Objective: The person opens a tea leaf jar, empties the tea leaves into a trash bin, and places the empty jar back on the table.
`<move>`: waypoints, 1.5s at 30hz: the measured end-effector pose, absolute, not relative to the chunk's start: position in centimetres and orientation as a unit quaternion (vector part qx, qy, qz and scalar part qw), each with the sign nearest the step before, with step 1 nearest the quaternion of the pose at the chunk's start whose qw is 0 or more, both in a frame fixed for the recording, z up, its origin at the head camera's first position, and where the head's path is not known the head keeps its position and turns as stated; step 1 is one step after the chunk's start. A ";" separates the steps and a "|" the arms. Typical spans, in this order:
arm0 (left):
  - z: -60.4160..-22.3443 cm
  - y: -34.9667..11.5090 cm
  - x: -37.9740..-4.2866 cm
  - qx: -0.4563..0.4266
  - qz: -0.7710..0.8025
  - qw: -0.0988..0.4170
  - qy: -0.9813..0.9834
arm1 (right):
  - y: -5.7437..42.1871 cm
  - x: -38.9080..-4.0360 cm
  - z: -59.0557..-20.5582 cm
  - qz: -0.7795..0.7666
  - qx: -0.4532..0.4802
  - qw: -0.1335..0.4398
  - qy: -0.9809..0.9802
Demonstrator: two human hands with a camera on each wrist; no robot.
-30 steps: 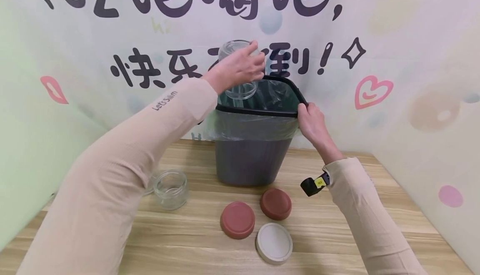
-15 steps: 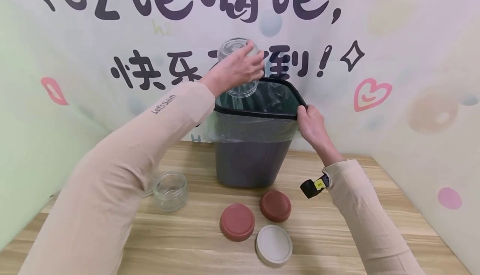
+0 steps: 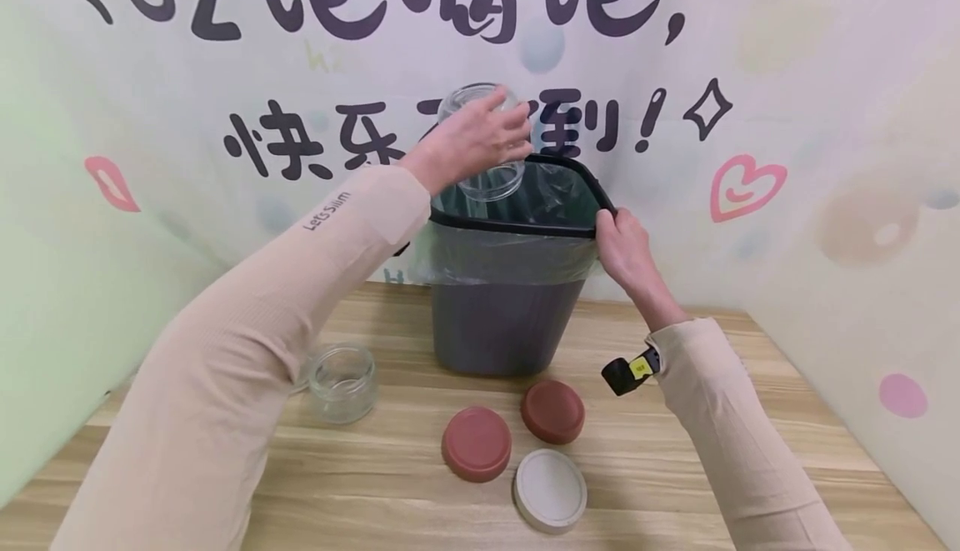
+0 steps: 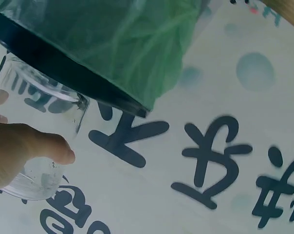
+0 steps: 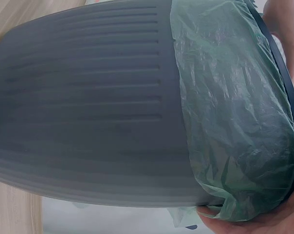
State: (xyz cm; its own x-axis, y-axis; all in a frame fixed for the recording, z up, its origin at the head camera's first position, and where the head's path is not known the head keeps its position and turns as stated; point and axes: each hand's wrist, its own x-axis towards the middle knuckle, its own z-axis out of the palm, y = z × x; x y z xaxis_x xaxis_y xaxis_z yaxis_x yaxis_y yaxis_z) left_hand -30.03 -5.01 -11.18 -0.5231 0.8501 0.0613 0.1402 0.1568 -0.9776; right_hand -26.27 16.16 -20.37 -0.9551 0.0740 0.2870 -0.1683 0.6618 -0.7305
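My left hand (image 3: 476, 136) grips a clear glass jar (image 3: 491, 184), mouth down, over the opening of a dark grey trash bin (image 3: 502, 326). The left wrist view shows the thumb against the jar's side (image 4: 42, 168), just outside the bin's black rim (image 4: 64, 66) from that angle. A thin plastic liner (image 5: 229, 112) is folded over the rim. At the bin's right corner my right hand (image 3: 622, 247) holds the rim, with the thumb on top; its other fingers are mostly hidden in the head view. No contents are visible in the jar.
On the wooden table (image 3: 360, 484), another open glass jar (image 3: 342, 388) stands at left, with a further glass edge partly behind my sleeve. Two red lids (image 3: 476, 444) and a white lid (image 3: 551, 490) lie in front of the bin. A printed cloth (image 3: 300, 59) hangs behind.
The inverted jar rises slightly and then dips lower, in a small up-and-down motion with a slight tilt. My right hand stays on the bin's rim.
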 end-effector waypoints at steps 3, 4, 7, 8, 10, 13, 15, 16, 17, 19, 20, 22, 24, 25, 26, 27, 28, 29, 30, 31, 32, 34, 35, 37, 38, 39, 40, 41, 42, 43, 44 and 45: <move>-11.4 -5.2 -30.1 -0.362 0.521 0.318 -0.704 | 16.1 -26.3 -20.4 0.411 0.026 0.147 -0.899; -11.5 -5.3 -30.2 -0.365 0.520 0.315 -0.705 | 16.1 -26.2 -20.4 0.411 0.027 0.147 -0.899; -11.7 -5.6 -30.2 -0.366 0.496 0.311 -0.723 | 16.1 -26.2 -20.5 0.411 0.026 0.144 -0.900; -11.7 -5.7 -30.2 -0.366 0.493 0.311 -0.726 | 16.1 -26.2 -20.5 0.411 0.026 0.143 -0.900; -11.7 -5.8 -30.2 -0.371 0.501 0.317 -0.715 | 16.1 -26.2 -20.5 0.409 0.026 0.144 -0.901; -11.5 -5.9 -30.3 -0.377 0.497 0.322 -0.712 | 16.1 -26.1 -20.4 0.413 0.025 0.142 -0.899; -11.5 -5.9 -30.3 -0.387 0.519 0.328 -0.688 | 16.1 -26.1 -20.4 0.413 0.026 0.141 -0.899; -11.5 -5.9 -30.4 -0.390 0.524 0.330 -0.682 | 16.1 -26.1 -20.3 0.415 0.027 0.140 -0.899; -11.5 -5.8 -30.4 -0.390 0.525 0.331 -0.680 | 16.1 -26.1 -20.3 0.415 0.027 0.140 -0.898; -11.6 -5.7 -30.5 -0.388 0.536 0.335 -0.670 | 16.2 -26.1 -20.3 0.416 0.027 0.141 -0.898; -11.7 -5.7 -30.5 -0.387 0.545 0.336 -0.664 | 16.2 -26.1 -20.4 0.416 0.028 0.140 -0.898; -11.9 -5.7 -30.6 -0.381 0.541 0.338 -0.669 | 16.2 -26.1 -20.4 0.418 0.029 0.138 -0.897; -12.0 -5.7 -30.7 -0.375 0.522 0.340 -0.686 | 16.3 -26.1 -20.5 0.417 0.027 0.139 -0.898; -12.1 -5.7 -30.7 -0.373 0.505 0.344 -0.698 | 16.3 -26.1 -20.5 0.416 0.027 0.138 -0.898; -12.1 -5.8 -30.8 -0.371 0.478 0.347 -0.717 | 16.3 -26.1 -20.5 0.415 0.028 0.138 -0.899; -12.1 -5.9 -30.8 -0.367 0.440 0.350 -0.741 | 16.3 -26.2 -20.5 0.414 0.026 0.140 -0.899; -12.1 -6.0 -30.9 -0.363 0.399 0.356 -0.763 | 16.3 -26.2 -20.4 0.413 0.026 0.142 -0.899; -12.1 -6.1 -30.9 -0.359 0.357 0.362 -0.783 | 16.3 -26.2 -20.4 0.413 0.025 0.143 -0.899; -12.0 -6.2 -30.9 -0.357 0.322 0.367 -0.797 | 16.3 -26.3 -20.4 0.413 0.027 0.144 -0.899; -12.0 -6.3 -30.9 -0.357 0.294 0.371 -0.805 | 16.3 -26.3 -20.4 0.412 0.028 0.145 -0.899; -11.9 -6.4 -30.9 -0.359 0.275 0.373 -0.810 | 16.3 -26.3 -20.3 0.413 0.028 0.147 -0.898; -11.7 -6.5 -31.0 -0.366 0.291 0.380 -0.798 | 16.3 -26.3 -20.2 0.414 0.027 0.152 -0.897; -11.6 -6.6 -30.9 -0.371 0.318 0.381 -0.785 | 16.4 -26.3 -20.2 0.414 0.027 0.153 -0.897; -11.7 -6.7 -31.0 -0.376 0.374 0.388 -0.754 | 16.4 -26.2 -20.1 0.415 0.027 0.153 -0.896; -11.7 -6.8 -31.0 -0.376 0.397 0.392 -0.740 | 16.4 -26.2 -20.1 0.415 0.027 0.153 -0.896; -11.9 -6.8 -31.0 -0.374 0.412 0.396 -0.730 | 16.4 -26.2 -20.1 0.416 0.027 0.150 -0.897; -12.0 -6.9 -31.0 -0.372 0.407 0.396 -0.734 | 16.4 -26.2 -20.1 0.415 0.027 0.147 -0.897; -12.1 -7.0 -30.9 -0.368 0.383 0.392 -0.751 | 16.4 -26.2 -20.1 0.415 0.028 0.144 -0.898; -12.3 -7.1 -30.9 -0.359 0.347 0.387 -0.775 | 16.4 -26.2 -20.2 0.416 0.028 0.141 -0.898; -12.4 -7.2 -30.9 -0.348 0.301 0.379 -0.803 | 16.3 -26.2 -20.2 0.416 0.027 0.139 -0.898; -12.4 -7.2 -30.9 -0.333 0.255 0.367 -0.830 | 16.3 -26.2 -20.2 0.416 0.028 0.137 -0.899; -12.4 -7.3 -30.8 -0.314 0.202 0.352 -0.858 | 16.3 -26.2 -20.2 0.416 0.027 0.135 -0.899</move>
